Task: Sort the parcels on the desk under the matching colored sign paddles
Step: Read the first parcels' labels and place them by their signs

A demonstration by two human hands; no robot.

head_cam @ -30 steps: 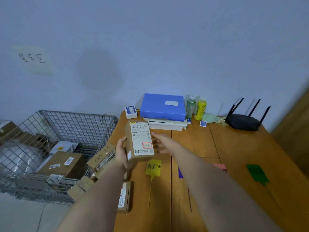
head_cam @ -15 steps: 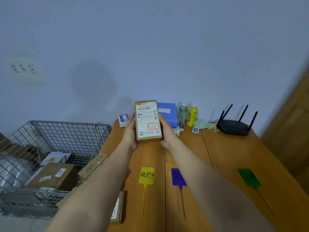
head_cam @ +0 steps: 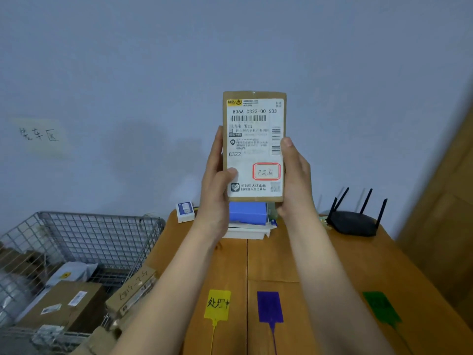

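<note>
A pale blue wall fills most of the view, and below it a wooden desk (head_cam: 320, 254) runs away from the camera. Both hands hold one parcel (head_cam: 254, 146) upright in the air above the desk's far end, label facing the camera. The left hand (head_cam: 213, 180) grips its left edge with the thumb laid on the label, and the right hand (head_cam: 294, 175) clamps the right edge, thumb along the side. A red-outlined box on the label holds handwriting.

Three sign paddles lie flat near the front edge: a yellow paddle (head_cam: 217, 304), a purple paddle (head_cam: 270, 307) beside it, and a green paddle (head_cam: 381, 310) well apart to the right. A red paddle is possibly hidden under the right forearm; I cannot tell.

The likely slip here is a mis-sort: the mark is red, yet no red sign shows, so the parcel could land under the wrong colour. Lowering it blind could also nudge a paddle askew. More parcels wait in the wire basket (head_cam: 84, 242) to the left, and a router (head_cam: 354, 222) sits at the back.
</note>
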